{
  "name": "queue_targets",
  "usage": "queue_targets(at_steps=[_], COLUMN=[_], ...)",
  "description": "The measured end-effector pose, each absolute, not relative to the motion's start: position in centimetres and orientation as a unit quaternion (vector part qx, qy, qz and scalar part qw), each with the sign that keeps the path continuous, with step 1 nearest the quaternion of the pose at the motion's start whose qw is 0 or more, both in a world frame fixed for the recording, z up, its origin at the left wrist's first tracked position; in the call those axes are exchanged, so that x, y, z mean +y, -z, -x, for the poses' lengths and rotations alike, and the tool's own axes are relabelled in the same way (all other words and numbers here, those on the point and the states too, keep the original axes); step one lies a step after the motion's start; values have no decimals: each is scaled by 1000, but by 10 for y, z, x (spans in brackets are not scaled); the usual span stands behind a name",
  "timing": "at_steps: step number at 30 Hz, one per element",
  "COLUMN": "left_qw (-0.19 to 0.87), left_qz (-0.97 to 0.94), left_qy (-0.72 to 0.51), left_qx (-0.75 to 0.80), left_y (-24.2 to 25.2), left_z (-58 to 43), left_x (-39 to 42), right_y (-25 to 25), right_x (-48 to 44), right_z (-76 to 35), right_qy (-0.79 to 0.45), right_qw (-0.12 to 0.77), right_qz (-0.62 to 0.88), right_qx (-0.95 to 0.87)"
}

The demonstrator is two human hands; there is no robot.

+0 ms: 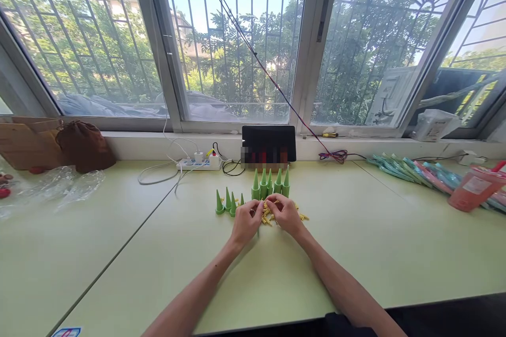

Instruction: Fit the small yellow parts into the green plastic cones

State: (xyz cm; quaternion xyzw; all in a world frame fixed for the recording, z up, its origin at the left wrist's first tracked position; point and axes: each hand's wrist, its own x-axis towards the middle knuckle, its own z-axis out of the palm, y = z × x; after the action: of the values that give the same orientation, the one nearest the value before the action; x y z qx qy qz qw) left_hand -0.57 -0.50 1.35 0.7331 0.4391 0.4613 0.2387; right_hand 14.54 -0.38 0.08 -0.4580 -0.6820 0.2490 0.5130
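My left hand [247, 219] and my right hand [285, 214] meet fingertip to fingertip over the table, both pinched. Whatever sits between the fingers is too small and too covered to name. Below and around the fingers lies a pile of small yellow pieces [268, 218], partly hidden by the hands. Just behind the hands stand several tall green cones [278, 183] on round bases, points up. Shorter green cones [220, 203] stand to the left of my left hand, one partly covered by it.
A dark-screened tablet [269, 144] leans by the window ledge. Left of it lies a power strip [200, 163] with cables. A red drink cup [476, 188] stands at right beside plastic-wrapped items [407, 171]. A brown pouch [85, 146] and clear plastic bags [67, 184] occupy the left.
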Motion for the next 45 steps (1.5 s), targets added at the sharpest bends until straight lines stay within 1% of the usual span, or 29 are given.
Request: queue_targets(at_steps=[8, 15, 30, 35, 41, 45], left_qw=[285, 307, 308, 274, 157, 111], left_qz=[-711, -706, -703, -713, -768, -777], left_qy=[-473, -479, -482, -472, -409, -352], left_qx=[436, 423, 422, 440, 467, 510], left_y=[-16, -13, -11, -12, -8, -7], left_z=[6, 6, 6, 6, 8, 9], left_x=[-5, -3, -2, -3, -4, -5], right_y=[-1, 0, -2, -1, -2, -2], right_x=[-4, -3, -6, -4, -4, -5], right_z=[-143, -144, -141, -143, -145, -144], right_qy=[-287, -297, -307, -268, -236, -227], right_qw=[546, 547, 552, 561, 576, 576], right_qz=[419, 418, 407, 427, 447, 452], right_qx=[-666, -662, -660, -656, -642, -642])
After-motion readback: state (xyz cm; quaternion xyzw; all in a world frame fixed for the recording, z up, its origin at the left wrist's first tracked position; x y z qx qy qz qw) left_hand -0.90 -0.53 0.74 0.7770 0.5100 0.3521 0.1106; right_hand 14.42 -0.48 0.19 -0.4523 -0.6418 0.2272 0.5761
